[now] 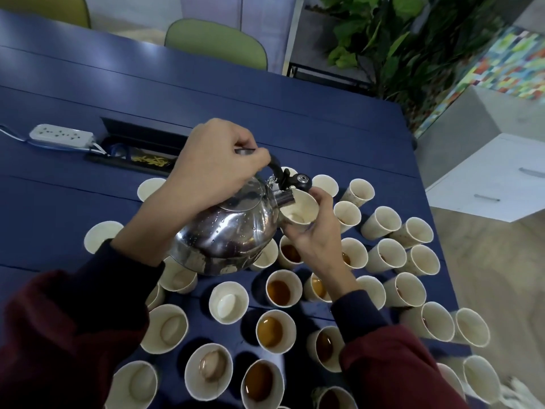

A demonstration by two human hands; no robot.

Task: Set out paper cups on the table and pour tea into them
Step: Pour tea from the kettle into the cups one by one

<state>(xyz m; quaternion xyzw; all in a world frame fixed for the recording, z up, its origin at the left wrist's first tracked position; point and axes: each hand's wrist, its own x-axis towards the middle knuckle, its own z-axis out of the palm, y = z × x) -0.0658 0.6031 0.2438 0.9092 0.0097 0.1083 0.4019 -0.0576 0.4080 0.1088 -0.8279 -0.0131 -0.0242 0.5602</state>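
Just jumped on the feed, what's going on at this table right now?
A person is pouring tea. The left hand grips the handle of a steel kettle, tilted so its spout meets the rim of a paper cup that the right hand holds above the blue table. That cup looks pale inside, with no tea visible. Filled cups sit near the middle; empty cups stand to the left.

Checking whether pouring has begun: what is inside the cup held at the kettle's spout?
The cup in the right hand shows a pale inner wall and bottom, no brown tea. The kettle spout covers part of its rim, so any stream there is hidden.
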